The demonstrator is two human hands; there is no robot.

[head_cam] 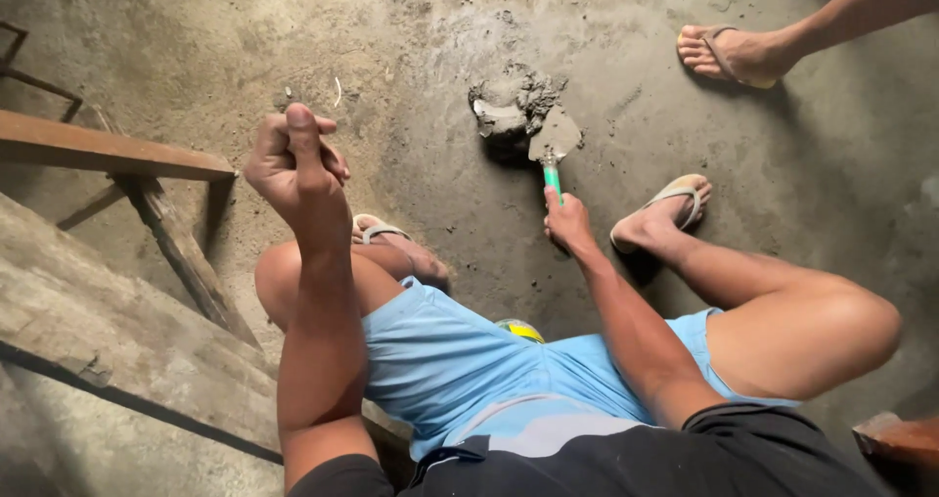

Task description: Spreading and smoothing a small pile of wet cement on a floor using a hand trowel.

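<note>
right hand point(567, 221) gripping trowel point(553, 145), left hand point(293, 164) fisted

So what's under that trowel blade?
The trowel, held by the right hand, rests its blade against a small mound of wet mortar on the concrete floor. What lies directly beneath the blade is covered.
</note>
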